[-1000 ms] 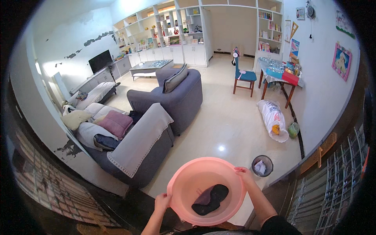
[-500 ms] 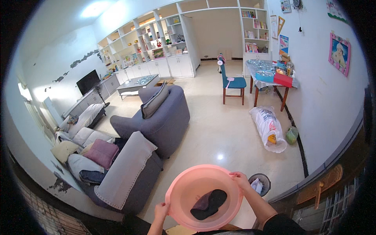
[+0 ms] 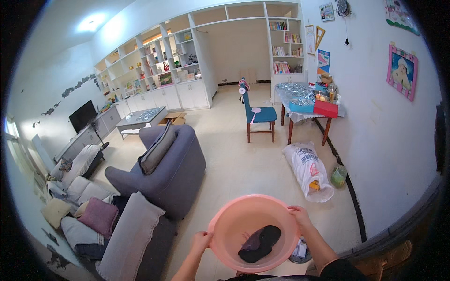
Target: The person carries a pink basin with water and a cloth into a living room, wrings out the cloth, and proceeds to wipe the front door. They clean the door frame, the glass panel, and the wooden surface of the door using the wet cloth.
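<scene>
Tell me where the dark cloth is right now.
In the head view, the dark cloth lies in the pink basin, low and right of centre, held at its rim by the left hand and right hand.

We stand in a home's living room: a grey fabric sofa [image 3: 171, 161] with cushions at near left, a flat black television [image 3: 83, 115] on the far left wall, white built-in shelves [image 3: 159, 70] at the far end, and a teal wooden chair [image 3: 259, 114] by a cluttered table [image 3: 304, 100] at right.
</scene>
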`<state>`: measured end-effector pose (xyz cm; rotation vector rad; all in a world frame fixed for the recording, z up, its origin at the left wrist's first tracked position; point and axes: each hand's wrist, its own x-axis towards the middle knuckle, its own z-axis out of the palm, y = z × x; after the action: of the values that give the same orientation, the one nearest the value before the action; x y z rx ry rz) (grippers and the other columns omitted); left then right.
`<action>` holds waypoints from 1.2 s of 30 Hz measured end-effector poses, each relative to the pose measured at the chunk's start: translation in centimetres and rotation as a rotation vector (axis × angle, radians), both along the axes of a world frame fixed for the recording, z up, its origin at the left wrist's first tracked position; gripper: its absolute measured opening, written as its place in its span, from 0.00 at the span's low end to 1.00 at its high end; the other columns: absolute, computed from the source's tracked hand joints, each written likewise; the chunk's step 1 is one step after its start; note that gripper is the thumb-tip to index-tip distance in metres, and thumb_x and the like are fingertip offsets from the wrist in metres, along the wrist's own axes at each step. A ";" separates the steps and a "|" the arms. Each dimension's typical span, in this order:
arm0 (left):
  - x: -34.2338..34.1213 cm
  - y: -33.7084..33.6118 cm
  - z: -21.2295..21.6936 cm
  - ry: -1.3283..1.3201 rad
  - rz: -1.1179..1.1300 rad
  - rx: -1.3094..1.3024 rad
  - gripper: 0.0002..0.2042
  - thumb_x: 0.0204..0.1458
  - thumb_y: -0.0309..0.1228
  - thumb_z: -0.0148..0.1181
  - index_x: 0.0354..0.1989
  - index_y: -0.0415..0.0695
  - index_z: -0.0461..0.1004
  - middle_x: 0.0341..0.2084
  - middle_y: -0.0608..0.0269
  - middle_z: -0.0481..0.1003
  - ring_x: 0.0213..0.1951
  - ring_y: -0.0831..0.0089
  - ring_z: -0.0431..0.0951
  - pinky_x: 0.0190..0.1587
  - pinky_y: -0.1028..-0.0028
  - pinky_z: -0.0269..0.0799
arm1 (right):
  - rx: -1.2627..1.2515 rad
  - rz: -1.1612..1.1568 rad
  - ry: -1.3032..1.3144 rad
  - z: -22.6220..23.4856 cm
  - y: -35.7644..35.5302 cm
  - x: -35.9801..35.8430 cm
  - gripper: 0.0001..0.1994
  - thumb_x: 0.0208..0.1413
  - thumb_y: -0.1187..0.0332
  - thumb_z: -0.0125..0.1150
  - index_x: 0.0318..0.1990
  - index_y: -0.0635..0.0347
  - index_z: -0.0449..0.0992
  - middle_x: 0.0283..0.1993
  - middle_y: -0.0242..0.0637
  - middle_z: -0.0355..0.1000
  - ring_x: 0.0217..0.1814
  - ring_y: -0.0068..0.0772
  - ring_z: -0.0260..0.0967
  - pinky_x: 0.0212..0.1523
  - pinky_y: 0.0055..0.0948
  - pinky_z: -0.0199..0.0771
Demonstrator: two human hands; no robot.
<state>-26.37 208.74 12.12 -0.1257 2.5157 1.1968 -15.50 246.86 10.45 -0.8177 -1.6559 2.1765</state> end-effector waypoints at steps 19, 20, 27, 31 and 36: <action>-44.9 26.2 -1.4 0.087 -0.346 0.027 0.23 0.39 0.48 0.54 0.25 0.34 0.75 0.17 0.50 0.74 0.21 0.65 0.76 0.27 0.70 0.71 | 0.004 -0.311 0.010 -0.8 21.9 -31.7 0.12 0.43 0.77 0.55 0.38 0.66 0.72 0.34 0.37 0.71 0.35 0.26 0.67 0.39 0.22 0.68; -47.0 27.7 -1.3 0.084 -0.357 -0.006 0.23 0.39 0.48 0.54 0.25 0.34 0.75 0.17 0.50 0.74 0.20 0.65 0.76 0.27 0.70 0.71 | 0.066 -0.327 0.000 -1.4 23.4 -33.8 0.12 0.43 0.77 0.55 0.38 0.66 0.72 0.34 0.37 0.71 0.35 0.26 0.68 0.39 0.22 0.68; -62.2 36.7 -0.4 0.036 -0.347 -0.066 0.21 0.39 0.46 0.53 0.23 0.35 0.75 0.15 0.53 0.74 0.19 0.67 0.75 0.26 0.71 0.70 | -0.055 -0.306 0.123 -1.8 32.8 -49.9 0.15 0.42 0.78 0.54 0.42 0.66 0.70 0.33 0.38 0.70 0.32 0.28 0.68 0.35 0.24 0.70; -70.5 43.0 -1.7 0.091 -0.338 -0.048 0.22 0.40 0.47 0.52 0.24 0.36 0.75 0.16 0.52 0.74 0.20 0.64 0.76 0.26 0.68 0.70 | 0.020 -0.349 0.022 0.8 37.8 -57.7 0.21 0.41 0.78 0.55 0.48 0.67 0.65 0.34 0.40 0.69 0.33 0.29 0.68 0.34 0.24 0.70; -81.4 51.1 -1.8 0.082 -0.423 -0.146 0.22 0.40 0.49 0.51 0.26 0.37 0.76 0.21 0.49 0.75 0.26 0.59 0.77 0.31 0.66 0.71 | 0.044 -0.422 -0.018 -1.0 43.9 -66.9 0.24 0.40 0.79 0.54 0.51 0.66 0.64 0.37 0.43 0.68 0.36 0.32 0.68 0.37 0.26 0.70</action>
<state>-107.75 259.86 10.29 0.4084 2.5229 0.8630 -82.43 290.77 9.47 -1.0656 -1.3800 1.8391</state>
